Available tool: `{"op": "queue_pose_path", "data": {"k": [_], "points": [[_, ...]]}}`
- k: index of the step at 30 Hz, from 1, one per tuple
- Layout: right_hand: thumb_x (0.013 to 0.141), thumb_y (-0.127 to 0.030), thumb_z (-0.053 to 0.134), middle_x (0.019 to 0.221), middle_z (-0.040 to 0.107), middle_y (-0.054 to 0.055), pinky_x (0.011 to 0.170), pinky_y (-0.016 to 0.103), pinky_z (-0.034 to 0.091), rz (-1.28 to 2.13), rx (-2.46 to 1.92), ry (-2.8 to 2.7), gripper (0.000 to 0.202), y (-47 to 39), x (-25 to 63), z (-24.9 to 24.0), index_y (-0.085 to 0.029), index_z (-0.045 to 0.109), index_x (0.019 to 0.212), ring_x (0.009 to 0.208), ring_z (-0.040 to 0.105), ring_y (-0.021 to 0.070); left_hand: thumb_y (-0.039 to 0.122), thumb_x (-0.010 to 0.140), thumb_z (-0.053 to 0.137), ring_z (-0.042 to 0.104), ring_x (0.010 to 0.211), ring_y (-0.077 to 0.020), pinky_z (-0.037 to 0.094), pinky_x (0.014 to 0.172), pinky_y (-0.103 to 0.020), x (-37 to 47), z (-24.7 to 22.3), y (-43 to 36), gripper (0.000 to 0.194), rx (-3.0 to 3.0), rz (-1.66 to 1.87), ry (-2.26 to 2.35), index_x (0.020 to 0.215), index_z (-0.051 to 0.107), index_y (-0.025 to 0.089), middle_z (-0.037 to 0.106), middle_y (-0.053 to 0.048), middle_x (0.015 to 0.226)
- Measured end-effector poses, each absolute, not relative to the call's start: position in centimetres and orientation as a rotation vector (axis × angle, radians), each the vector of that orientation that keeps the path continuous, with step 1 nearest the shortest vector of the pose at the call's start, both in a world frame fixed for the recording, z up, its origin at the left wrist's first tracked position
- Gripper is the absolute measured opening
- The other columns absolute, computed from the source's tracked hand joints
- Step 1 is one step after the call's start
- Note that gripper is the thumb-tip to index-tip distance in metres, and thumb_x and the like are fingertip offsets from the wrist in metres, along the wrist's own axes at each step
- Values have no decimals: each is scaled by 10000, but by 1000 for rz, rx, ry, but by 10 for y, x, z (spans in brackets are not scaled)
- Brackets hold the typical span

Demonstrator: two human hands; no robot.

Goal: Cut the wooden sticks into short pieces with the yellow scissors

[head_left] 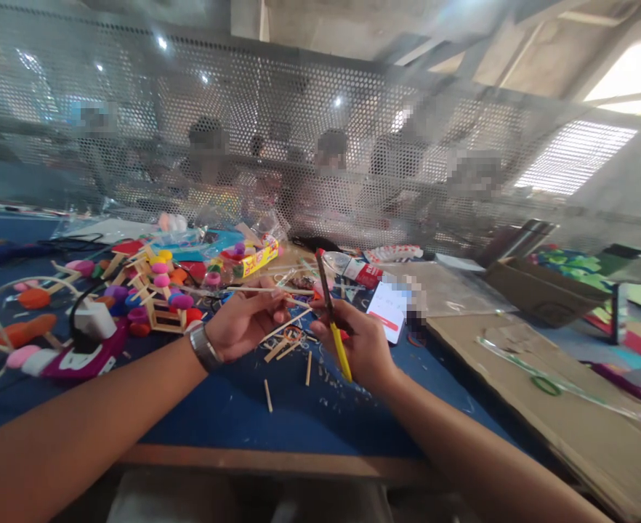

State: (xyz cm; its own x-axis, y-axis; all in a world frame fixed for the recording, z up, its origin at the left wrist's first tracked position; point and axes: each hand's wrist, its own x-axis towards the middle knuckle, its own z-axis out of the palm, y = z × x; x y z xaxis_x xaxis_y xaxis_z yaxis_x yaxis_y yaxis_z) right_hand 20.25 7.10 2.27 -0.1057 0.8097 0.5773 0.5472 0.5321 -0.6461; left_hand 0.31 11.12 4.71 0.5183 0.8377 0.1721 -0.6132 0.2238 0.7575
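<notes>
Near edge first: bare wood strip (277,460) fronts the blue tabletop (200,425). Two short pale wooden offcuts (268,396) lie loose on it, flecks scattered beside them; looks like cutting debris.

Left hand (247,319): thumb and fingers pinch a thin pale wooden stick (297,301), raised above the table, between the two hands. Grip near one end probably leaves the rest free to work on.

Right hand (361,334): fingers curled round a yellow-handled cutting tool with a long dark blade (341,352). Blade points up and away, likely to keep the edge off the body. Can't tell whether the right fingertips also touch the stick.

Under the hands: tangle of rubber bands (293,335) and more sticks, within easy reach.

Just past the right hand, a lit white-screen phone (386,312) lies face up, presumably for viewing. Left side: white plug adapter (92,319) on a purple block (94,357), then a stick frame with bright coloured lumps (168,317). Right: flat tan cardboard sheet (587,428).

Further: yellow printed box (260,258), open brown carton (543,292). Back: grey perforated screen (277,94), blurred people (207,171) behind.
</notes>
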Motion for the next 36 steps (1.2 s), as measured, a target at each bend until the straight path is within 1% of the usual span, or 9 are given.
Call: {"op": "queue_pose_path", "data": {"k": [5, 9, 12, 15, 19, 22, 27, 32, 36], "points": [[865, -459, 662, 686, 535, -34, 516, 241, 432, 583, -1045, -1654, 304, 76, 201, 22, -204, 622, 1025, 557, 516, 129, 189, 664, 882, 599, 550, -78, 475, 543, -167, 5, 47, 111, 294, 886, 1016, 319, 675, 593, 134, 678, -1, 651], [851, -455, 684, 699, 527, -34, 515, 241, 423, 651, -1021, -1662, 305, 76, 201, 22, -208, 614, 1015, 565, 499, 126, 191, 662, 878, 589, 531, -79, 466, 524, -164, 6, 47, 110, 281, 902, 1013, 334, 686, 604, 134, 648, 8, 604], [844, -438, 698, 752, 556, -10, 564, 261, 454, 593, -1004, -1774, 317, 73, 201, 24, -206, 610, 1042, 624, 525, 144, 202, 658, 884, 584, 529, -74, 472, 526, -161, 6, 48, 110, 284, 904, 1015, 352, 668, 612, 126, 665, -8, 621], [850, -422, 689, 777, 585, 11, 616, 291, 477, 414, -986, -1887, 298, 71, 201, 27, -207, 601, 1037, 668, 544, 167, 201, 658, 883, 582, 515, -77, 477, 513, -170, 6, 49, 110, 267, 898, 1031, 353, 660, 627, 122, 670, -12, 622], [868, -405, 677, 751, 596, 10, 602, 287, 462, 250, -967, -1953, 246, 70, 201, 29, -210, 607, 1001, 638, 525, 160, 172, 654, 881, 585, 505, -74, 486, 515, -169, 7, 49, 111, 258, 879, 1037, 323, 671, 629, 126, 649, 12, 592], [880, -394, 662, 742, 611, 18, 587, 280, 453, 216, -995, -1949, 251, 71, 200, 29, -193, 620, 1024, 622, 532, 159, 173, 650, 885, 589, 509, -70, 487, 515, -161, 7, 49, 111, 259, 885, 1027, 308, 678, 631, 129, 654, 17, 597], [873, -407, 660, 710, 601, 14, 561, 267, 447, 199, -1023, -1918, 258, 72, 200, 26, -179, 657, 995, 587, 523, 148, 186, 654, 886, 592, 510, -74, 492, 526, -168, 6, 49, 110, 258, 903, 1026, 316, 662, 634, 129, 656, 11, 591], [836, -486, 706, 629, 582, -12, 512, 240, 424, 357, -1114, -1795, 319, 73, 199, 22, -175, 699, 908, 526, 490, 122, 209, 664, 883, 585, 520, -70, 488, 549, -175, 6, 51, 109, 272, 908, 1027, 334, 636, 627, 121, 674, -11, 623], [814, -489, 732, 627, 542, -35, 465, 227, 393, 567, -1070, -1705, 334, 74, 200, 20, -194, 665, 954, 507, 463, 111, 217, 658, 882, 588, 515, -76, 470, 516, -175, 6, 48, 111, 284, 955, 1011, 354, 635, 612, 130, 671, -1, 616]]}}
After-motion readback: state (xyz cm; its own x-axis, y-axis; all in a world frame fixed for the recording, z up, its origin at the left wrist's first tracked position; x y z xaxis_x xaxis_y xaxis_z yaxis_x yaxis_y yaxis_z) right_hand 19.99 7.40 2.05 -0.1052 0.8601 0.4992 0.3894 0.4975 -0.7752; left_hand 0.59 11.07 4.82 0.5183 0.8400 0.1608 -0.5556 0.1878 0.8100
